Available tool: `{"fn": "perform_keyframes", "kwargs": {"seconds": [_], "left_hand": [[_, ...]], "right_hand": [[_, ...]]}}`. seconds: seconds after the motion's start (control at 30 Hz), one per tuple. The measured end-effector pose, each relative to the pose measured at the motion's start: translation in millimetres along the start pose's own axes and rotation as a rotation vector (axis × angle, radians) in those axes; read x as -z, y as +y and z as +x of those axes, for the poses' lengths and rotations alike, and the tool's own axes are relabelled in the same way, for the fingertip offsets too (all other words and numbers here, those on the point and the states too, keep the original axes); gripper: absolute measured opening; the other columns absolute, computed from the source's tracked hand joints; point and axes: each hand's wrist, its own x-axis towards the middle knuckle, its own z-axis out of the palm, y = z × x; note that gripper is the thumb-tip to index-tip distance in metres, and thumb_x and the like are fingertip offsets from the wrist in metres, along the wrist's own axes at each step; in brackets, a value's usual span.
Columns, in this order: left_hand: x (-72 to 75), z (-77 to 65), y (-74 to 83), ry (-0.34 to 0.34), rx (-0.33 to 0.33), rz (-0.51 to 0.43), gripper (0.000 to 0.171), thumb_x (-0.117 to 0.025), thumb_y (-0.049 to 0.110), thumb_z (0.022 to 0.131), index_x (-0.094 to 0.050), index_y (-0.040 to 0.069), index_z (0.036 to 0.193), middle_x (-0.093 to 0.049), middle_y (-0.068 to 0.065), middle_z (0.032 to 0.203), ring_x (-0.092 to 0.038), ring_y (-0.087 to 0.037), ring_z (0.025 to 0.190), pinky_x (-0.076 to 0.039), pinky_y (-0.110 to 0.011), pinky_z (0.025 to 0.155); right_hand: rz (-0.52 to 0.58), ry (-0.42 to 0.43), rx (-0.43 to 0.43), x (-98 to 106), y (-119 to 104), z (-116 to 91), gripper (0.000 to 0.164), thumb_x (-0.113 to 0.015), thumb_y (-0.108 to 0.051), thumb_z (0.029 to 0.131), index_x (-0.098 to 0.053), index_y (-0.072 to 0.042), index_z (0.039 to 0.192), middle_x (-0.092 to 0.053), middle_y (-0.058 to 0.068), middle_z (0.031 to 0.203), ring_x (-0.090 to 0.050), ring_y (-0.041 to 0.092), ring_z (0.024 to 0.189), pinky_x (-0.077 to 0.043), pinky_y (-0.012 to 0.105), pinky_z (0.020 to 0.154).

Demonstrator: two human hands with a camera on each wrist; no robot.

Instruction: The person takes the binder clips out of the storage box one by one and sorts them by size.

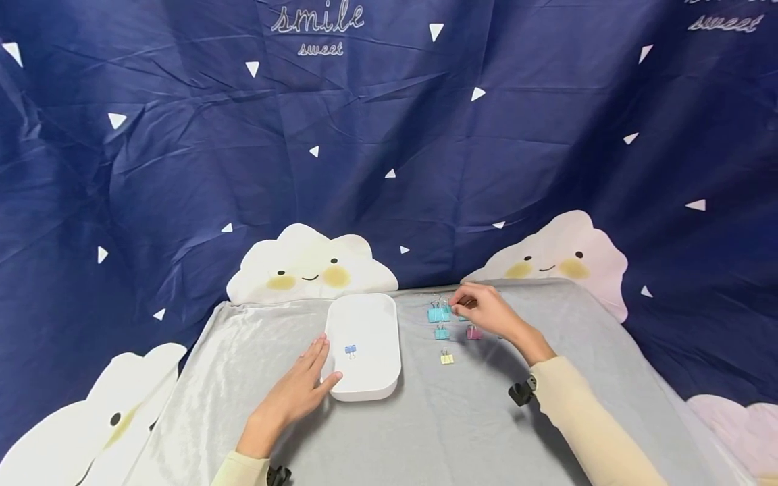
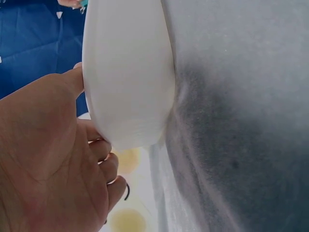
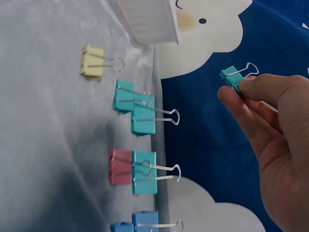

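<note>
My right hand (image 1: 486, 312) is raised over the far right part of the cloth, its thumb and fingertips pinching a small teal binder clip (image 3: 232, 77). Below it, binder clips stand in rows: a larger teal clip (image 1: 437, 314), a smaller teal clip (image 1: 442, 334), a red clip (image 1: 473, 333) and a yellow clip (image 1: 447, 358). A white box (image 1: 368, 317) stands left of them, with one blue clip (image 1: 350, 349) in it. Fairly straight fingers of my left hand (image 1: 296, 391) rest along the box's left side, the thumb at its near rim.
Another teal clip (image 3: 145, 186) stands against the red one, and blue clips (image 3: 146, 220) show at the bottom of the right wrist view. Grey cloth (image 1: 425, 432) covers the table. A dark blue curtain (image 1: 389, 121) with cloud prints hangs behind its far edge.
</note>
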Motion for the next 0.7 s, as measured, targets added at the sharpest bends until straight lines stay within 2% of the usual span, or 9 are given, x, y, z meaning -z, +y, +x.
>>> {"fn": "perform_keyframes", "kwargs": {"seconds": [0.2, 0.4, 0.57, 0.7], "left_hand": [[-0.8, -0.4, -1.0, 0.0, 0.0, 0.024, 0.084, -0.048, 0.055, 0.11, -0.022, 0.0, 0.168, -0.016, -0.015, 0.179, -0.019, -0.035, 0.166, -0.022, -0.054, 0.135], [-2.7, 0.6, -1.5, 0.011, -0.009, 0.044, 0.083, -0.047, 0.055, 0.111, -0.023, -0.001, 0.168, -0.017, -0.016, 0.178, -0.02, -0.036, 0.165, -0.022, -0.054, 0.135], [-4.0, 0.6, -2.8, 0.019, -0.016, 0.06, 0.083, -0.046, 0.055, 0.111, -0.023, -0.001, 0.168, -0.018, -0.017, 0.178, -0.019, -0.035, 0.165, -0.022, -0.054, 0.135], [-4.2, 0.5, -2.7, 0.022, -0.025, 0.073, 0.083, -0.046, 0.055, 0.111, -0.023, -0.001, 0.168, -0.018, -0.017, 0.178, -0.017, -0.034, 0.166, -0.022, -0.055, 0.135]], "right_hand": [[-0.04, 0.004, 0.035, 5, 12, -19, 0.009, -0.08, 0.001, 0.09, -0.077, -0.008, 0.091, -0.077, 0.006, 0.089, -0.066, 0.003, 0.079, -0.062, 0.025, 0.074], [-0.019, -0.033, -0.055, 8, 17, -42, 0.013, -0.079, 0.004, 0.088, -0.077, -0.009, 0.091, -0.076, 0.004, 0.091, -0.067, 0.005, 0.082, -0.062, 0.025, 0.077], [-0.007, -0.056, -0.105, 7, 23, -61, 0.01, -0.079, 0.003, 0.089, -0.078, -0.008, 0.092, -0.076, 0.005, 0.09, -0.068, 0.008, 0.083, -0.063, 0.025, 0.077], [-0.013, -0.077, -0.142, 2, 33, -76, 0.014, -0.078, 0.004, 0.088, -0.077, -0.009, 0.09, -0.075, 0.002, 0.09, -0.066, 0.005, 0.082, -0.062, 0.023, 0.077]]}}
